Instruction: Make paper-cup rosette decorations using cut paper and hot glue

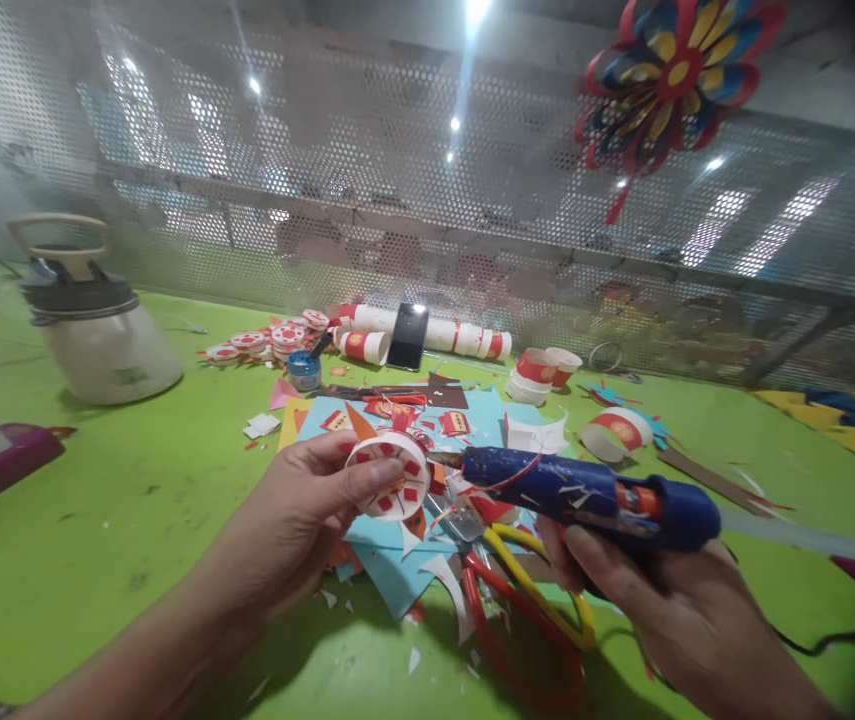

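Between the thumb and fingers of my left hand is a round white paper cup piece with red marks and orange pointed bits at its rim. My right hand grips a blue hot glue gun, its nozzle pointing left at the edge of the cup piece. Whether the nozzle touches it I cannot tell. Below the glue gun lie scissors with one red and one yellow handle. Light blue paper and cut scraps are spread under both hands.
Several decorated paper discs are piled at the back left, beside a blue jar. A phone leans on a row of paper cups. A large kettle-like jug stands left. Cup rings lie right; a power cord trails there.
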`<state>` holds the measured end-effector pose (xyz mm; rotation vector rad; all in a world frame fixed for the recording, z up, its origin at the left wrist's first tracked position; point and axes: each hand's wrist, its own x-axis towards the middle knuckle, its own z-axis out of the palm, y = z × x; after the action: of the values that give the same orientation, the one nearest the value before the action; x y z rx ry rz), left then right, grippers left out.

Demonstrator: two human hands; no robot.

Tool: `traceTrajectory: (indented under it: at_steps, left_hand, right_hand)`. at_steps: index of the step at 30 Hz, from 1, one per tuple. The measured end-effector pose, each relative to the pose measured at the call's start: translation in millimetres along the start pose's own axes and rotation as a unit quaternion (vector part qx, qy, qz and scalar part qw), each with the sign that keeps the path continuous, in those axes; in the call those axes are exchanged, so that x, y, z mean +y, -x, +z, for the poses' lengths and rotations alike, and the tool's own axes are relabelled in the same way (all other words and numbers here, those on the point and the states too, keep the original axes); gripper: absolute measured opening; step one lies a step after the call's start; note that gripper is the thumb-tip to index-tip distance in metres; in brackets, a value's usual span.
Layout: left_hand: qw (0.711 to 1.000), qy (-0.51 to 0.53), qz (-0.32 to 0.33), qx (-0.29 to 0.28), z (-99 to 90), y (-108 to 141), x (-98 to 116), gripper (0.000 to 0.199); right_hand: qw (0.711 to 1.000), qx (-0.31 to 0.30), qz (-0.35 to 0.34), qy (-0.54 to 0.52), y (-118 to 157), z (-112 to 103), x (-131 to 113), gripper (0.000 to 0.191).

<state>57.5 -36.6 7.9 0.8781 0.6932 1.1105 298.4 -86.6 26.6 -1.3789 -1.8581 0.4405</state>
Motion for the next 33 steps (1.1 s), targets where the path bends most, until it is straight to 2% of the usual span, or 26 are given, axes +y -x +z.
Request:
traceTrajectory:
  at_steps: [3,7,15,22,33]
  left_hand:
    - [1.000,0.024,0.000,-0.004,0.6,0,-1,0.008]
    - [0.998,0.062,-0.020,0.008,5.5,1,-1,0.012]
    - [0.987,0.127,0.024,0.096,21.4,3,-6,0.014]
    - [0.978,0.188,0.049,0.075,32.4,7,-10,0.005]
    - [0.954,0.267,0.087,0.102,40.1,3,-20,0.007]
  right_hand:
    - [1.000,0.005,0.001,-0.005,0,3,-2,0.035]
    - [1.000,0.022,0.012,-0.012,1,6,-4,0.039]
    - [0.997,0.037,0.027,-0.058,3,8,-8,0.039]
    - [0.998,0.053,0.023,-0.040,7,9,-8,0.042]
    - [0.997,0.046,0.036,-0.058,12,12,-5,0.041]
